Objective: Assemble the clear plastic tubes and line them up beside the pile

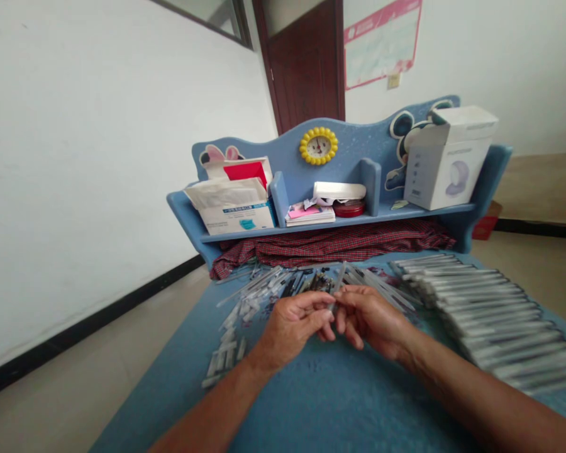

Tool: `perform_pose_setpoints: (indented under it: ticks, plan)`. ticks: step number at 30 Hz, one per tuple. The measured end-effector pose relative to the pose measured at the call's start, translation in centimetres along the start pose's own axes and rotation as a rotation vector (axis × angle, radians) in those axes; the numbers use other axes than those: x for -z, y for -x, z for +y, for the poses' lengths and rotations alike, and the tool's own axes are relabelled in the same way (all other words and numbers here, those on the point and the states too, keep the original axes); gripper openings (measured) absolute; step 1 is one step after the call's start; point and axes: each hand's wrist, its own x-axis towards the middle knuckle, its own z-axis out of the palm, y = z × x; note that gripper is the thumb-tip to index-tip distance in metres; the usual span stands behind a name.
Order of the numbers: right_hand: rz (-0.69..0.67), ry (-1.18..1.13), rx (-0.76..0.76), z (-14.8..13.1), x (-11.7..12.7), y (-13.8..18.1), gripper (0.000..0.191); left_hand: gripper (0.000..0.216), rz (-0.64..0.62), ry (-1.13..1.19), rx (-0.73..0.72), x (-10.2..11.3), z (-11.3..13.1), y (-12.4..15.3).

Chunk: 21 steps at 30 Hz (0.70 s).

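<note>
Over the middle of the blue desk, my left hand and my right hand meet, fingertips nearly touching. Both pinch a slim translucent pen barrel, which points up and away from me. Its lower end is hidden between the fingers. Just behind the hands lie small dark pen parts. Loose clear barrels fan out to the right of them. Short clear pieces like pen caps are scattered left of my left hand. A large stack of pens lies beside my right forearm, blurred.
A blue shelf along the desk's back holds a mask box, papers, a red round case and a tall white box. Bunched checked cloth lies under it. A white wall stands left.
</note>
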Motion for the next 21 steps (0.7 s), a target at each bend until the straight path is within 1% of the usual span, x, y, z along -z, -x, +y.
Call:
perform_pose_setpoints:
  ticks: [3, 5, 6, 8, 9, 10, 12, 14, 16, 17, 19, 21]
  plan:
    - [0.023, 0.189, 0.001, -0.1, 0.1, 0.0, 0.031, 0.015, 0.039, -0.037, -0.026, 0.0, 0.5, 0.1]
    - [0.111, 0.393, 0.059, -0.3, 0.3, 0.1, 0.033, 0.015, 0.072, -0.029, -0.029, 0.0, 0.7, 0.1]
    - [0.174, 0.519, 0.129, -0.4, 0.5, 0.1, 0.031, 0.015, 0.087, -0.016, -0.028, 0.1, 0.7, 0.1]
    - [0.296, 0.802, 0.328, -0.5, 1.0, 0.1, 0.022, 0.015, 0.104, 0.032, -0.026, 0.3, 0.8, 0.1]
    - [0.335, 0.945, 0.429, -0.6, 1.3, 0.2, 0.022, 0.015, 0.103, 0.062, -0.024, 0.3, 0.7, 0.1]
    - [0.354, 1.078, 0.512, -0.6, 1.6, 0.2, 0.027, 0.015, 0.095, 0.095, -0.018, 0.3, 0.7, 0.1]
    - [0.328, 1.299, 0.615, -0.6, 2.0, 0.3, 0.034, 0.015, 0.071, 0.160, 0.000, 0.2, 0.7, 0.1]
    - [0.268, 1.457, 0.675, -0.5, 2.2, 0.4, 0.032, 0.016, 0.043, 0.207, 0.022, 0.0, 0.7, 0.2]
    - [0.243, 1.583, 0.714, -0.5, 2.5, 0.4, 0.029, 0.019, 0.016, 0.233, 0.046, -0.3, 0.7, 0.2]
    - [0.256, 1.637, 0.720, -0.6, 2.6, 0.4, 0.029, 0.022, 0.008, 0.240, 0.057, -0.4, 0.6, 0.2]
    - [0.329, 1.724, 0.707, -0.8, 2.9, 0.3, 0.029, 0.030, 0.024, 0.219, 0.078, -0.5, 0.3, 0.0]
    - [0.423, 1.770, 0.680, -1.1, 3.3, 0.1, 0.029, 0.034, 0.087, 0.085, 0.088, -0.5, -0.4, -0.4]
